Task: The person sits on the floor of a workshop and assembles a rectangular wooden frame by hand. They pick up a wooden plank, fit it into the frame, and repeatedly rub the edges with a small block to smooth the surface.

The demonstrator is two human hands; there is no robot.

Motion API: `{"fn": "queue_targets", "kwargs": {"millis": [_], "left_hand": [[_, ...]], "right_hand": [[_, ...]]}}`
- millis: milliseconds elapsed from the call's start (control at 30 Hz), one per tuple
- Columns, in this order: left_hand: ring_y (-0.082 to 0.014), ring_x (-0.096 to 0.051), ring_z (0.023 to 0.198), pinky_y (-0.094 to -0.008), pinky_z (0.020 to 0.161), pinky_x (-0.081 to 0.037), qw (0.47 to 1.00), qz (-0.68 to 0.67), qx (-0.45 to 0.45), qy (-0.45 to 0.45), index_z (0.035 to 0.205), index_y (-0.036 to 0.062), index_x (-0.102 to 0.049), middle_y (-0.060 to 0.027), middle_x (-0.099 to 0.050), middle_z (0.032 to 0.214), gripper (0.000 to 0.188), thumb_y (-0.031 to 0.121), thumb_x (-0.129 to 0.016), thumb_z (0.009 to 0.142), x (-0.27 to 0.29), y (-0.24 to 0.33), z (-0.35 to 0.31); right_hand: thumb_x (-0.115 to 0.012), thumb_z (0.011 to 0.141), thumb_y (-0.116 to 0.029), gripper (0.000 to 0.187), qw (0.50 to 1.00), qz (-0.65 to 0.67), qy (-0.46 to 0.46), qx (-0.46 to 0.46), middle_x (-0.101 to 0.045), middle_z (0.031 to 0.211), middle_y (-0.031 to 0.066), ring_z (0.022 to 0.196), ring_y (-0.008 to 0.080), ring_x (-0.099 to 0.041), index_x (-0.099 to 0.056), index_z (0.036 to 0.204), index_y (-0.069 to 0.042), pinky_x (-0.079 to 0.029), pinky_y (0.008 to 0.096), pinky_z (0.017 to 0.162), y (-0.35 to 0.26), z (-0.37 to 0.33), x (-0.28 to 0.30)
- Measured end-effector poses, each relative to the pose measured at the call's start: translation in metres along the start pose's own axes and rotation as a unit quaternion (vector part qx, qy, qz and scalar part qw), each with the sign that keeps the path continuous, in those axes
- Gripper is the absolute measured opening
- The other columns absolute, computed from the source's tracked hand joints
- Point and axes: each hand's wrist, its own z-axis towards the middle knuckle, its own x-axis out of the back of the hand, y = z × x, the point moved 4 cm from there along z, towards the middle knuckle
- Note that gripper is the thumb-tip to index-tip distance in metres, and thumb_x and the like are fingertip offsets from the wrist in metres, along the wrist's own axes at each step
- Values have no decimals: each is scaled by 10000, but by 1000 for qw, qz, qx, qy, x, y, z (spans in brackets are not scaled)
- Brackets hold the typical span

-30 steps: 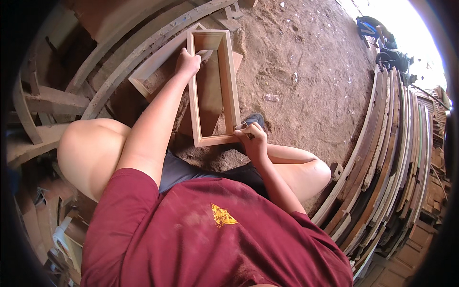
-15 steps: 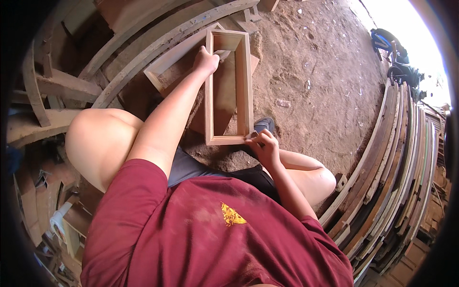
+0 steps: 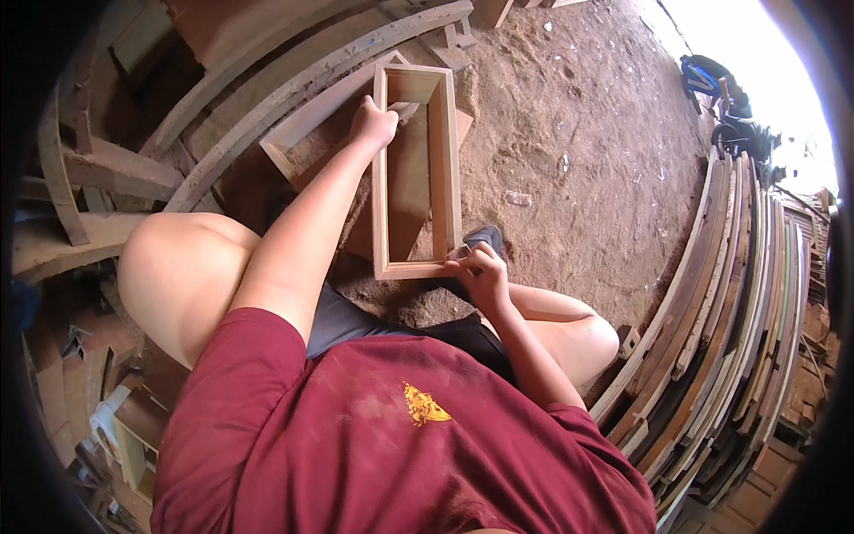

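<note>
A long, narrow wooden box frame [image 3: 409,271], open in the middle, is tilted up in front of me between my legs. My left hand [image 3: 374,123] is closed around its left rail, close to the far end. At the near right corner is my right hand [image 3: 485,274], its fingers pinched on a small grey-brown piece pressed to the wood. What that piece is, I cannot make out. Behind the frame lies a second wooden frame [image 3: 316,107], partly covered by it and by my left arm.
Long curved timbers [image 3: 311,76] and other wooden parts crowd the left. A stack of long boards [image 3: 712,311] runs along the right side. Sandy ground [image 3: 569,116] with scraps spreads ahead. My shoe [image 3: 485,237] is just beyond the right corner. A motorbike [image 3: 738,129] stands far right.
The frame and both hands appear slightly lower and further left in the picture, as the whole view has shifted a little. Both hands keep their places on the frame.
</note>
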Motion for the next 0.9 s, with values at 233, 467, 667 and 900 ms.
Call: {"fn": "queue_targets", "kwargs": {"millis": [233, 467, 667, 900], "left_hand": [[-418, -500, 1256, -425, 1062, -406, 1000, 0, 6, -2, 1320, -121, -430, -351, -514, 1301, 700, 240, -575, 738, 1, -1, 0], [-429, -537, 1194, -435, 1027, -435, 998, 5, -28, 48, 1268, -119, -440, -360, -538, 1243, 636, 210, -563, 738, -3, -10, 8], [-418, -495, 1264, -419, 1075, -393, 1000, -5, -1, -2, 1343, -134, -408, -359, -504, 1309, 733, 250, -574, 741, -1, -4, 4], [-418, -546, 1195, -429, 1023, -440, 999, 32, 1, 12, 1240, -105, -476, -353, -545, 1250, 585, 203, -543, 748, 1, 1, 0]], "right_hand": [[-793, 759, -108, 192, 999, -14, 29, 22, -550, 705, 95, 645, 223, -540, -625, 700, -35, -433, 347, 584, -2, 70, -2], [-809, 741, -123, 208, 999, -8, 18, 26, -557, 727, 97, 649, 245, -540, -626, 709, -30, -441, 362, 597, 2, 16, -3], [-797, 740, -107, 185, 998, -47, 41, -29, -588, 764, 116, 675, 286, -574, -630, 728, -28, -468, 386, 615, -16, -1, 4], [-772, 764, -94, 187, 997, -7, 70, -42, -574, 742, 118, 665, 281, -568, -610, 715, -14, -463, 382, 614, -7, 37, -3]]}}
